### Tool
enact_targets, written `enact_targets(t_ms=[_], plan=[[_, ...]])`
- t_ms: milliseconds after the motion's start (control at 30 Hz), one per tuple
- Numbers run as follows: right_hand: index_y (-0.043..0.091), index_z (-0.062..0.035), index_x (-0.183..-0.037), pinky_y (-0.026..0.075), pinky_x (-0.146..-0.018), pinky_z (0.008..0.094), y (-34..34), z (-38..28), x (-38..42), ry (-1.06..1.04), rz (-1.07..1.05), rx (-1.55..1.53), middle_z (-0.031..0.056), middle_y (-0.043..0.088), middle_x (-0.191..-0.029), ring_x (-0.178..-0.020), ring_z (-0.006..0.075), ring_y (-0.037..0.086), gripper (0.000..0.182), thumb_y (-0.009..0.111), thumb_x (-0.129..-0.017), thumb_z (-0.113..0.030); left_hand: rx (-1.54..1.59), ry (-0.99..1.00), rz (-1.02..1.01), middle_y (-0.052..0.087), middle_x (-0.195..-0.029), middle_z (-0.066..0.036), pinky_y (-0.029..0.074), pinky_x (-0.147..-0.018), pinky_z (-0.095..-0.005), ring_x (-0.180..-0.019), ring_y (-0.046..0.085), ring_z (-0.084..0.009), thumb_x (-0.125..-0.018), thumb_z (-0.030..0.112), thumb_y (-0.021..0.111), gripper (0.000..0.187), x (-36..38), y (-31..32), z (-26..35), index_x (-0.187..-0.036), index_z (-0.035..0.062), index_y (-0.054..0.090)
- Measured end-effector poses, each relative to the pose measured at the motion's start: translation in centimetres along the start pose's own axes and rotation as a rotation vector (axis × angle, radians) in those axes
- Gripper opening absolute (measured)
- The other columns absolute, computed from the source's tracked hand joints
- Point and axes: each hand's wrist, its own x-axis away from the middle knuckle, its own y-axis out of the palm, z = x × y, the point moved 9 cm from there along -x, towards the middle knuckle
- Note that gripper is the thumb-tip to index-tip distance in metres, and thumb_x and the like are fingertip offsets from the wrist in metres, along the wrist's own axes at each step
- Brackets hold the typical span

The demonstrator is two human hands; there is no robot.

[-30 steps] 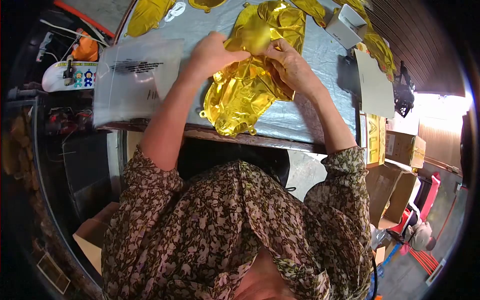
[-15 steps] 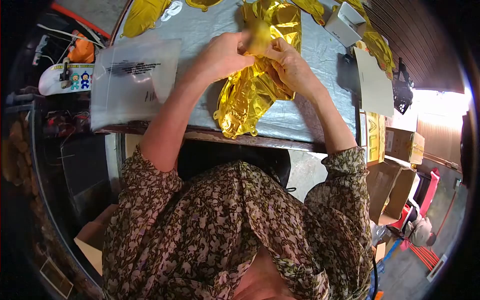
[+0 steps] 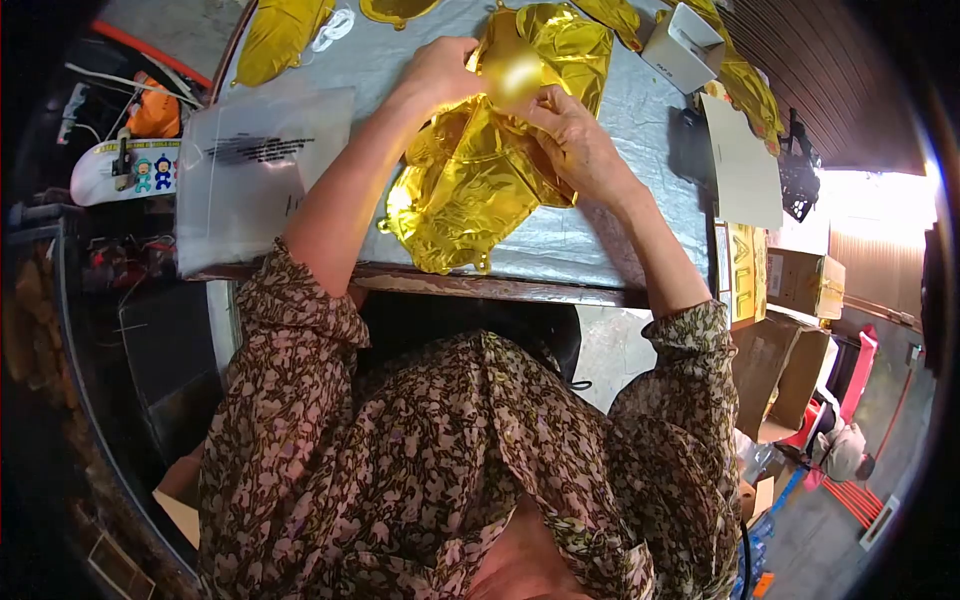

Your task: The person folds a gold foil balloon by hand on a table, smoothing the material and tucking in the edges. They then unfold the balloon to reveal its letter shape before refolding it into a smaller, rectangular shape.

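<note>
Crinkled gold foil (image 3: pixel 465 190) lies across the silver-grey covered table, its lower end near the front edge. My left hand (image 3: pixel 443 75) grips the foil's upper left side, with the fingertips partly hidden behind it. On the other side my right hand (image 3: pixel 568 130) pinches the foil between thumb and fingers. A blurred bright patch covers the foil between the two hands. Left of my left forearm lies a clear plastic bag (image 3: pixel 255 165) with dark printing.
More gold foil pieces (image 3: pixel 285 40) lie along the table's far side, near a white string (image 3: pixel 332 30). A white box (image 3: pixel 683 48) stands at the back right. Cardboard boxes (image 3: pixel 785 370) are beyond the table's right side, and a skateboard (image 3: pixel 125 172) is at the left.
My left hand has moved slightly up and left, farther from my right hand. The foil's lower part has spread wider to the left.
</note>
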Motion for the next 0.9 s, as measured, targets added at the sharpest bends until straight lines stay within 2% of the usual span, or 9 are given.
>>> enact_targets(t_ms=[67,200,300,367,500,567,600,833,900], plan=[[0.071,-0.0127,-0.136,0.054,-0.096,0.0376,0.2,0.9,0.0,0.140,-0.028,-0.127,0.0126,0.060,-0.118,-0.107,0.0328,0.064,0.050,0.065,-0.092,0.010,0.104,-0.088,-0.040,0.079,-0.111,-0.016,0.058,-0.089,-0.0421,-0.100,0.077,-0.0312,-0.075,0.038,0.087,0.052,-0.9,0.7,-1.7,-0.117,0.0079,0.078],[0.068,-0.0134,-0.139,0.055,-0.098,0.0378,0.1,1.0,-0.1,0.163,-0.049,-0.111,0.0128,0.060,-0.120,-0.109,0.0333,0.065,0.053,0.064,-0.093,0.011,-0.062,-0.157,-0.072,0.079,-0.097,-0.011,0.057,-0.078,-0.0357,-0.083,0.075,-0.0206,-0.080,0.045,0.087,0.056,-0.8,-0.4,1.3,-0.115,0.0010,0.076],[0.068,-0.0132,-0.139,0.055,-0.097,0.0372,0.7,1.4,-0.1,0.132,-0.050,-0.097,0.0122,0.060,-0.120,-0.109,0.0315,0.065,0.052,0.063,-0.094,0.011,-0.261,-0.150,-0.004,0.080,-0.098,-0.010,0.057,-0.080,-0.0356,-0.084,0.075,-0.0232,-0.077,0.052,0.088,0.063,-2.5,-0.5,1.3,-0.115,0.0035,0.078],[0.073,-0.0120,-0.133,0.057,-0.092,0.0439,-0.2,0.1,-0.2,0.043,0.031,0.022,0.0152,0.063,-0.115,-0.104,0.0362,0.067,0.048,0.073,-0.087,0.002,-0.172,-0.157,-0.115,0.077,-0.118,-0.022,0.058,-0.092,-0.0456,-0.108,0.074,-0.0387,-0.072,0.057,0.089,0.071,-3.5,1.2,0.7,-0.116,0.0026,0.077],[0.074,-0.0136,-0.131,0.057,-0.092,0.0441,0.5,1.2,0.0,0.081,0.011,-0.026,0.0137,0.063,-0.113,-0.106,0.0351,0.067,0.045,0.073,-0.088,0.000,-0.045,-0.018,-0.119,0.077,-0.115,-0.023,0.058,-0.091,-0.0446,-0.106,0.075,-0.0373,-0.074,0.055,0.089,0.071,-2.8,1.0,0.8,-0.117,-0.0003,0.076],[0.074,-0.0176,-0.132,0.057,-0.092,0.0449,0.2,0.5,-0.1,0.069,-0.014,-0.028,0.0127,0.062,-0.113,-0.108,0.0347,0.066,0.045,0.072,-0.089,-0.002,-0.057,0.046,-0.177,0.078,-0.104,-0.007,0.056,-0.080,-0.0327,-0.090,0.071,-0.0133,-0.085,0.036,0.087,0.051,-0.6,-0.3,1.6,-0.121,0.0019,0.075],[0.074,-0.0176,-0.132,0.057,-0.092,0.0449,0.2,0.5,0.0,0.076,-0.015,-0.028,0.0127,0.062,-0.113,-0.108,0.0347,0.066,0.045,0.072,-0.089,-0.002,0.134,0.052,-0.311,0.076,-0.104,-0.008,0.056,-0.078,-0.0307,-0.092,0.070,-0.0127,-0.089,0.027,0.084,0.054,0.3,0.4,1.0,-0.133,-0.0005,0.067],[0.074,-0.0204,-0.131,0.055,-0.095,0.0455,0.8,0.9,0.2,0.105,-0.025,-0.028,0.0130,0.060,-0.116,-0.110,0.0352,0.064,0.045,0.073,-0.089,-0.004,0.302,0.155,-0.220,0.080,-0.109,-0.018,0.059,-0.085,-0.0395,-0.096,0.078,-0.0272,-0.083,0.019,0.078,0.048,4.3,0.8,3.6,-0.127,0.0023,0.071],[0.074,-0.0196,-0.130,0.055,-0.095,0.0453,0.7,1.2,0.1,0.128,-0.022,-0.066,0.0130,0.060,-0.117,-0.111,0.0353,0.064,0.045,0.072,-0.089,-0.003,0.179,0.120,-0.235,0.076,-0.108,-0.012,0.059,-0.083,-0.0293,-0.096,0.072,-0.0138,-0.092,0.004,0.073,0.050,4.8,1.9,4.3,-0.139,-0.0052,0.062]])
